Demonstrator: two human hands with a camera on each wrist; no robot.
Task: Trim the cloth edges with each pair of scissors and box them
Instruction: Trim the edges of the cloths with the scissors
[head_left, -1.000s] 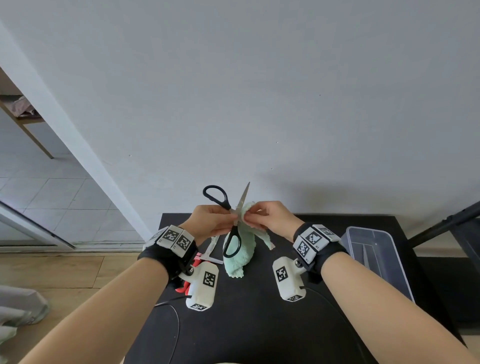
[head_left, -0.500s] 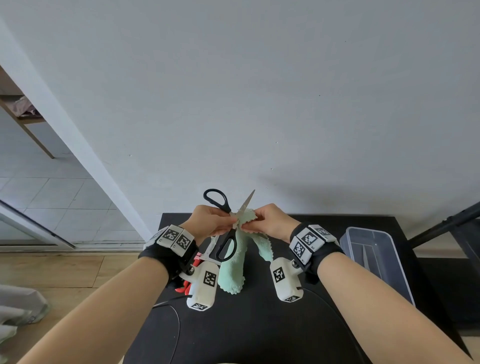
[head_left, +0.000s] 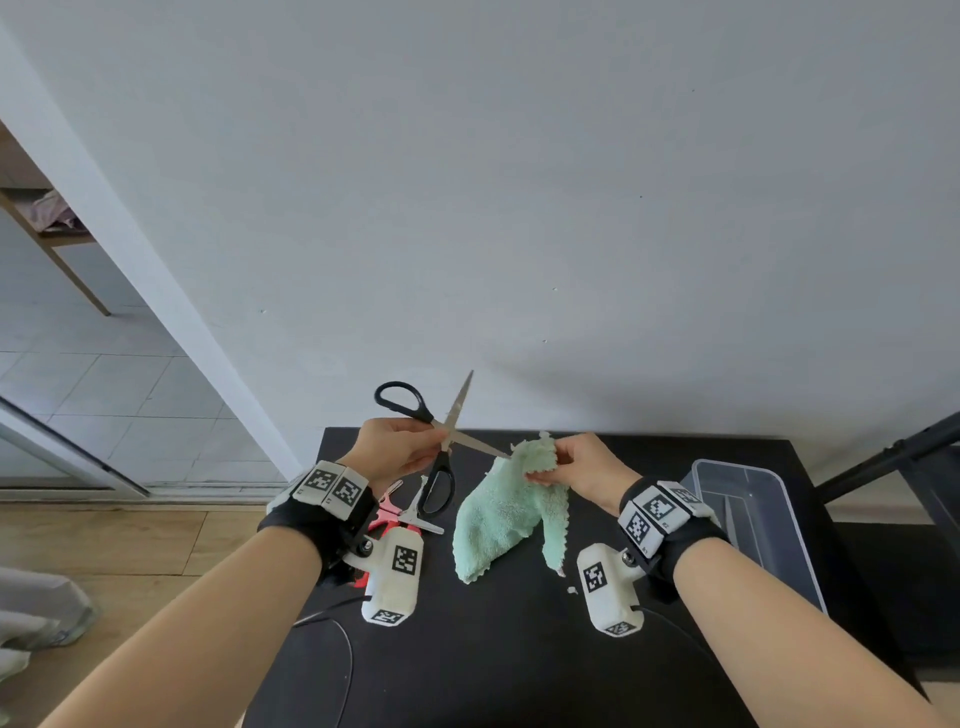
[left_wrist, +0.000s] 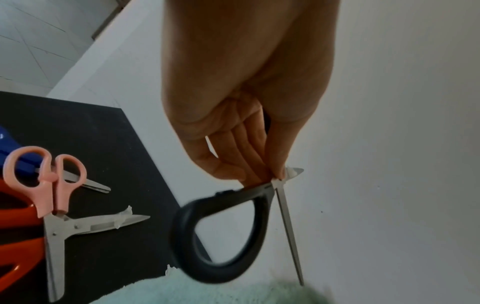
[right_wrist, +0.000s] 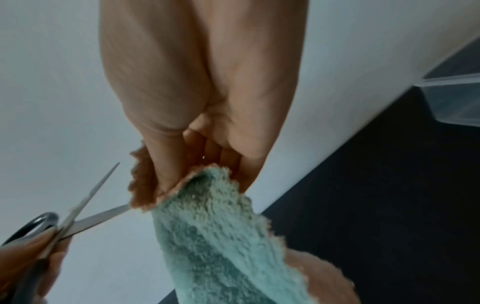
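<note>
My left hand (head_left: 405, 447) pinches the black-handled scissors (head_left: 439, 441) near their pivot, above the far part of the black table (head_left: 519, 665). Their blades stand wide apart; one points up at the wall, the other reaches right and its tip touches the mint green cloth (head_left: 506, 514). My right hand (head_left: 571, 465) grips the cloth's top corner, and the rest hangs down onto the table. In the left wrist view the fingers (left_wrist: 249, 164) close on the black scissors (left_wrist: 233, 230) at the pivot. The right wrist view shows the cloth (right_wrist: 221, 230) pinched between thumb and fingers.
Pink-handled scissors (left_wrist: 49, 185) lie with blades apart at the table's left, beside orange-handled scissors (left_wrist: 15, 226) and a blue handle (left_wrist: 7, 144). A clear plastic box (head_left: 753, 519) stands at the right edge. The white wall rises just behind the table.
My hands have drawn apart: the right one carried the cloth corner to the right. The scissors' blades now stand wider apart, one tip at the cloth's edge.
</note>
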